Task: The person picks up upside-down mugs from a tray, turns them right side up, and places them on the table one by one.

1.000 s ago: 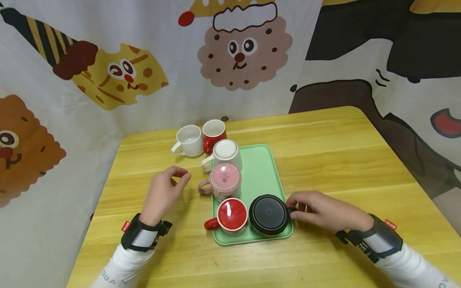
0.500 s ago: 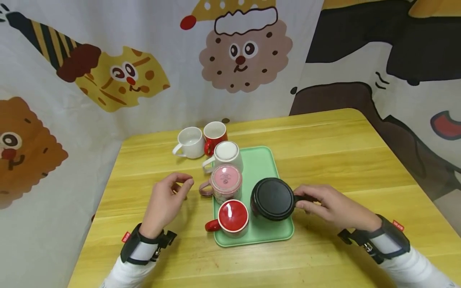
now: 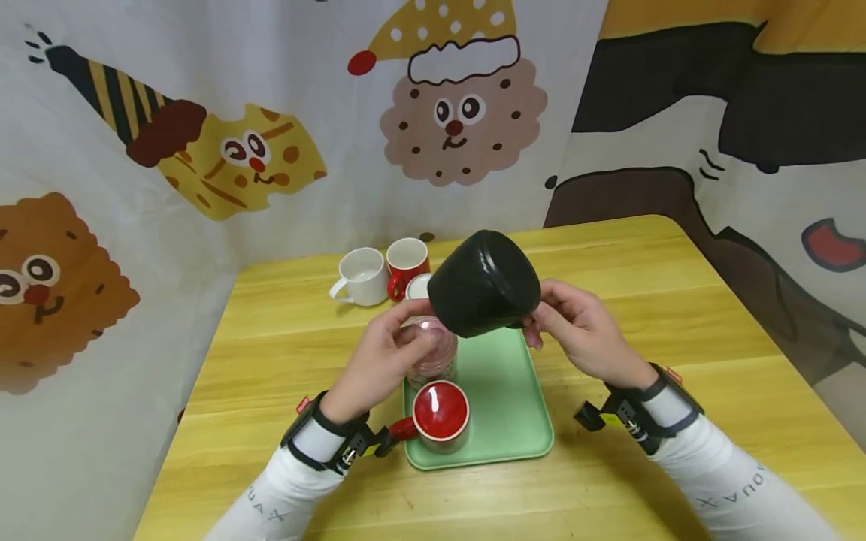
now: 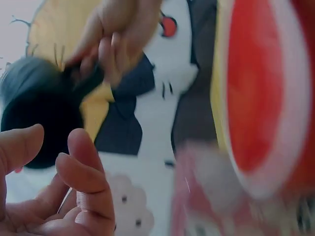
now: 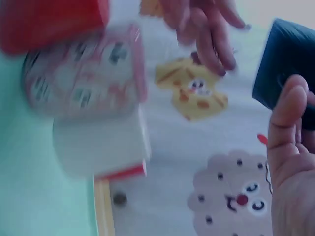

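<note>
1. The black mug (image 3: 473,293) looks dark all over, smooth-sided, with a soft sheen near its base and a dark handle (image 4: 89,83)
2. It is tilted in the air near the centre of the frame, above the green tray (image 3: 504,409), base towards the right
3. The right hand (image 3: 587,334) grasps the handle
4. The left hand (image 3: 379,359) is released, fingers loosely bent, near the mug's mouth

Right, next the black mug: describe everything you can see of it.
The black mug has a smooth, shiny side, a round base and a handle; its material is unclear. It is in the air, clear of the green tray, tilted, its base turned away from the left hand, which is close but apart. The right hand grips the handle.
</note>
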{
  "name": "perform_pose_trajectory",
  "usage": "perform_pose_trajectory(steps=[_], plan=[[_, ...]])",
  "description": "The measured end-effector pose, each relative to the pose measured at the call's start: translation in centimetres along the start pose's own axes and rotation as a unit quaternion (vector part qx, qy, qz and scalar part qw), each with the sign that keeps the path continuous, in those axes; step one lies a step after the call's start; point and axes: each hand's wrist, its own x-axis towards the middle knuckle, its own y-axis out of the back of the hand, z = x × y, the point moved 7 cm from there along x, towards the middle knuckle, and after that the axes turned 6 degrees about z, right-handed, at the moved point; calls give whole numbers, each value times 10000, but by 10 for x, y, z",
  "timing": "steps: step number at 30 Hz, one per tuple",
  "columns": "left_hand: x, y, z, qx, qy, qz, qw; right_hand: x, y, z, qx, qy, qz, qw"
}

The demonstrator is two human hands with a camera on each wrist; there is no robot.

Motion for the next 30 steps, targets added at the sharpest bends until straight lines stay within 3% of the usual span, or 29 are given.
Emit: perform_pose_trajectory(steps=[4,8,15,22,26,30], plan=[[8,-21,6,-940,87,-227,9953,13,-19,3,1107,-241,251,9932],[11,-34,7,-1796,333,-296,9827,21,-37,7,1956,-405,414,9790],[18,-38,7,-2551,281,-107,9665,27,-58,16,2798,-617,543,9565],[22,-37,7,-2847,146,-504,9572,30,-64,25,3016,-962,592,9467],[26,-33,10,-2935,-26,-656,9537,32,-62,30,2743,-1261,657,9511],[35,-28,12,-2995,-185,-560,9523,33,-58,38,2291,-1668,632,9569]])
